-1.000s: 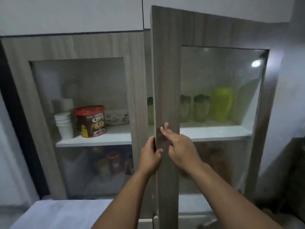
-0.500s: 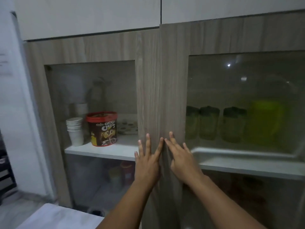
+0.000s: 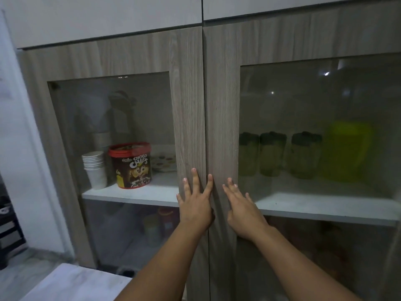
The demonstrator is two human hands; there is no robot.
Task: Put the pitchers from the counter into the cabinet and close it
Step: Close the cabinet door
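The wooden cabinet has two glass-paned doors, both closed flush. My left hand lies flat with fingers spread on the left door's inner stile. My right hand lies flat on the right door's stile. Behind the right pane, on a white shelf, stand three clear pitchers with dark lids and a bigger yellow-green pitcher to their right.
Behind the left pane stand a stack of paper cups, a red-lidded Choco Chips tub, a dotted dish and a dim flask behind. Lower shelves hold blurred containers. A pale counter corner lies at bottom left.
The right door swung from open to closed. Both hands went from holding its edge to lying flat on the two doors, and they have barely moved in the last half second.
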